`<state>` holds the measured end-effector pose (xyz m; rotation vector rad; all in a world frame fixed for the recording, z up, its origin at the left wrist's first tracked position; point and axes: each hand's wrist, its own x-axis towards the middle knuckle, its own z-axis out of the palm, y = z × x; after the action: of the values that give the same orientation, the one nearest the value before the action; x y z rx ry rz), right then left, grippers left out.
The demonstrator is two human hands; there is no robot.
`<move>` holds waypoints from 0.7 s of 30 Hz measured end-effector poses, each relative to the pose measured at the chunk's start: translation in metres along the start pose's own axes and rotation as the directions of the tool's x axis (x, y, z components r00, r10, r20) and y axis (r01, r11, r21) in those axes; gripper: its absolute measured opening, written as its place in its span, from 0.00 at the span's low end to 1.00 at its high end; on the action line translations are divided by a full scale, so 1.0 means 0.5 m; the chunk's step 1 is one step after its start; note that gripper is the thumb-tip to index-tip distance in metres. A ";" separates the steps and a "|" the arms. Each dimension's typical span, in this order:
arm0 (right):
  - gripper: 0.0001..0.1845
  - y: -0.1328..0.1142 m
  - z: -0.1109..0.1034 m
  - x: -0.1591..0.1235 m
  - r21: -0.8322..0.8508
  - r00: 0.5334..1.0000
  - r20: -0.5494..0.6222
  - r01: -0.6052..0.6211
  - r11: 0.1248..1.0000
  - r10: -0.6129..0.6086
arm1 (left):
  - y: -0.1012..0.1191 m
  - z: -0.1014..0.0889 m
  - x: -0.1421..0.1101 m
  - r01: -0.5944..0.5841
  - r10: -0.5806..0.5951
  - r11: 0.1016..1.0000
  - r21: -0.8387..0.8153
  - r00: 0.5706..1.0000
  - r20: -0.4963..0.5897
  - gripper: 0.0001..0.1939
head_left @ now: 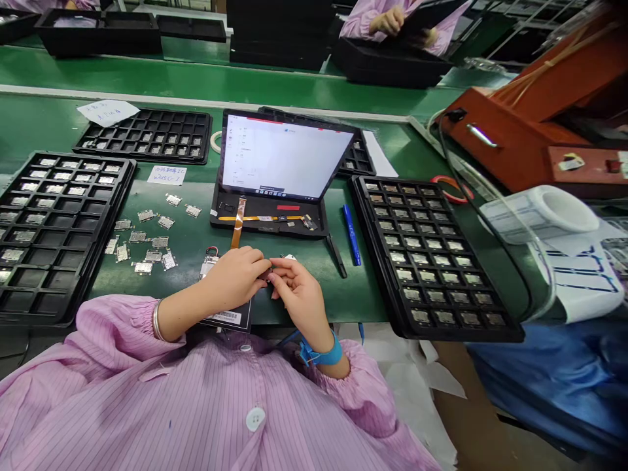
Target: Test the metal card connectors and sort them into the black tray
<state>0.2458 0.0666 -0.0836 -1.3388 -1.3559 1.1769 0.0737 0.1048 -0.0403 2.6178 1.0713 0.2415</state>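
Note:
My left hand (pixel 235 278) and my right hand (pixel 301 288) meet at the front of the green table, fingertips pinched together. Something small and dark seems to sit between them, but the fingers mostly hide it. Beneath my left hand lies a flat black battery-like pack (pixel 228 318) with a barcode label. An orange flex cable (pixel 238 226) runs from beside that hand up to a lit display panel (pixel 287 157), propped upright in a black tray (pixel 269 227). Small silver circuit boards (pixel 159 242) lie scattered to the left. A blue strap (pixel 321 353) circles my right wrist.
Black compartment trays of boards stand left (pixel 105 242), back left (pixel 203 140) and right (pixel 366 229). A blue marker (pixel 351 235) and black tweezers (pixel 336 257) lie right of the display. Farther right are a label roll (pixel 540 212) and an orange machine (pixel 520 144). Co-workers' hands (pixel 390 21) show at the back.

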 end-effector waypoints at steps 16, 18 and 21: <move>0.14 0.001 0.001 0.000 -0.001 1.000 -0.003 0.009 1.000 -0.009 | 0.000 -0.001 0.000 0.004 -0.004 1.000 -0.002 1.000 0.000 0.10; 0.14 0.001 0.001 0.000 -0.004 1.000 -0.002 0.010 1.000 -0.010 | 0.001 -0.001 -0.001 0.005 -0.005 1.000 -0.004 1.000 0.000 0.10; 0.14 0.001 0.001 0.000 -0.006 1.000 -0.003 0.011 1.000 -0.011 | 0.002 0.000 -0.001 0.007 -0.007 1.000 -0.003 1.000 0.004 0.10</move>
<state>0.2455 0.0664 -0.0840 -1.3348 -1.3640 1.1639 0.0738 0.1037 -0.0399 2.6106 1.0778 0.2359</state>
